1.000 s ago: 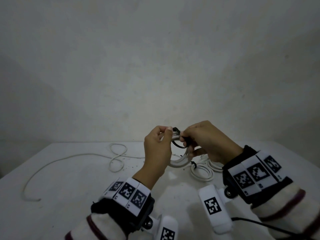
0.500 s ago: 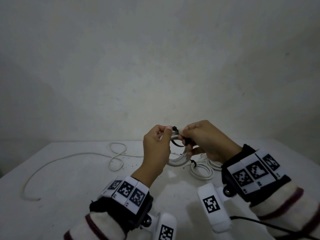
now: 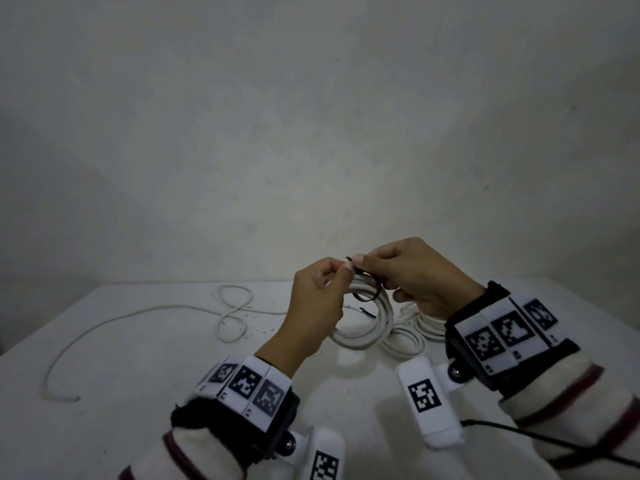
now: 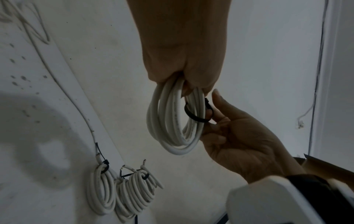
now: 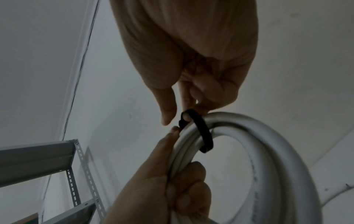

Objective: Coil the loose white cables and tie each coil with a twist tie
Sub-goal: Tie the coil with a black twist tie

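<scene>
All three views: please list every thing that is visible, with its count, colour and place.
Held coil: one, white, gripped above the table.
Twist tie: one, black, looped around the held coil.
Tied coils: three, white with black ties, on the table.
Loose cable: one, white, across the table's left.
Table: one, white.
Shelf frame: grey metal, beside the wall.
Left hand: grips the held coil.
Right hand: pinches the twist tie.

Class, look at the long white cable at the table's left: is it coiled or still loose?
Loose. The cable lies strung out across the table, with only a figure-eight bend and no tie.
</scene>
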